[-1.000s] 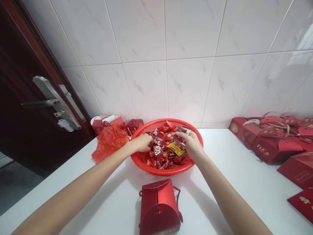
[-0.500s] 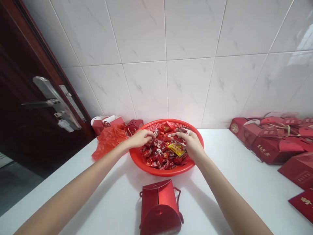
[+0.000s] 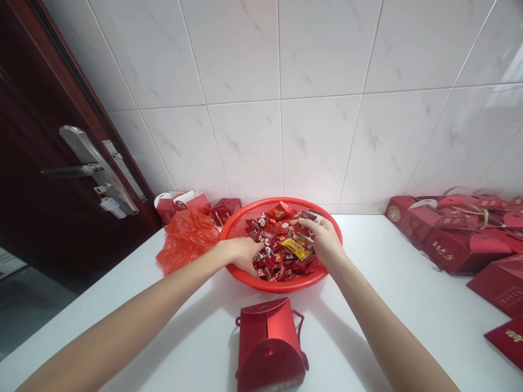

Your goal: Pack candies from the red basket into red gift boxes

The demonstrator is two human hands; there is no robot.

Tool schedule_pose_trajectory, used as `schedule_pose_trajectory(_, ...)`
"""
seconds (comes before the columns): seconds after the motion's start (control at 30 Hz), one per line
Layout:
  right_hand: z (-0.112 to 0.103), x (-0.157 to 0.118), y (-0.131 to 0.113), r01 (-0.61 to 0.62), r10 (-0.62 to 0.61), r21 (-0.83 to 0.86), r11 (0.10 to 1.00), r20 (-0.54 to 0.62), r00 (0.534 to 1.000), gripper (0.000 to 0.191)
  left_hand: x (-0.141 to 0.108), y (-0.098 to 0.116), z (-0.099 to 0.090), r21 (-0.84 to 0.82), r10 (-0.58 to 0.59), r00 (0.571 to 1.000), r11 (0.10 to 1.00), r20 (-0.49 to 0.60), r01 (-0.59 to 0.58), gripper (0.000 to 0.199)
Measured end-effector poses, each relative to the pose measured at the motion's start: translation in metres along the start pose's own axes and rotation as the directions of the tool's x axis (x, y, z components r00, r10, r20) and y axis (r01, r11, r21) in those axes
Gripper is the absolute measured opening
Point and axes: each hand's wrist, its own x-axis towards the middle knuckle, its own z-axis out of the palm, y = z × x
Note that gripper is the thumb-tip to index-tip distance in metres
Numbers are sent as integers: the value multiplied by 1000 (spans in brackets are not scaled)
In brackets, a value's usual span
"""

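Note:
A red plastic basket (image 3: 233, 228), round and perforated, holds a heap of small wrapped candies (image 3: 278, 267), mostly dark red. One yellow-wrapped candy (image 3: 296, 248) lies on top. My left hand (image 3: 244, 255) reaches over the basket's left side, thumb and fingers apart against the candies. On the right side, my right hand (image 3: 324, 237) has its fingers curled round wrapped candy; the palm side is partly hidden. In front of the basket stands a red gift box (image 3: 269, 343) with a cord handle, its flaps folded together on top.
A crumpled red plastic bag (image 3: 186, 237) lies left of the basket, with small red boxes (image 3: 226, 209) behind it. Many red gift boxes (image 3: 461, 245) crowd the right side of the white table (image 3: 163, 326). A tiled wall (image 3: 318, 147) rises behind; a dark door (image 3: 28, 190) stands left.
My left hand has moved from the back left of the candies toward the front left, and its fingers have spread. My right hand stays nearly in place. The view has shifted slightly.

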Motion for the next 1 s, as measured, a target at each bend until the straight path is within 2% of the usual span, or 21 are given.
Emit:
schedule_pose_trajectory(0.13,-2,4,1,119,-99,84,989,-207,973,22,8,21,5,40,-76,997,996,33,74,87)
schedule_pose_trajectory(0.27,-3,6,1,174,-139,93,980,-303,943,20,13,30,7,46,-109,993,993,54,107,87)
schedule_pose_trajectory(0.47,-2,6,1,171,-132,102,980,-309,942,21,17,15,8,-5,-92,995,996,28,93,87)
schedule_pose_trajectory(0.63,-2,5,0,160,-129,91,983,-285,950,22,21,-1,9,-101,-29,1000,994,11,30,75)
schedule_pose_trajectory(0.8,0,4,-2,154,-115,117,981,-287,951,23,20,-7,9,-204,36,998,978,-54,-46,62)
schedule_pose_trajectory(1.0,1,3,-4,123,-83,139,983,-268,960,20,19,-9,10,-259,55,988,961,-144,-91,70)
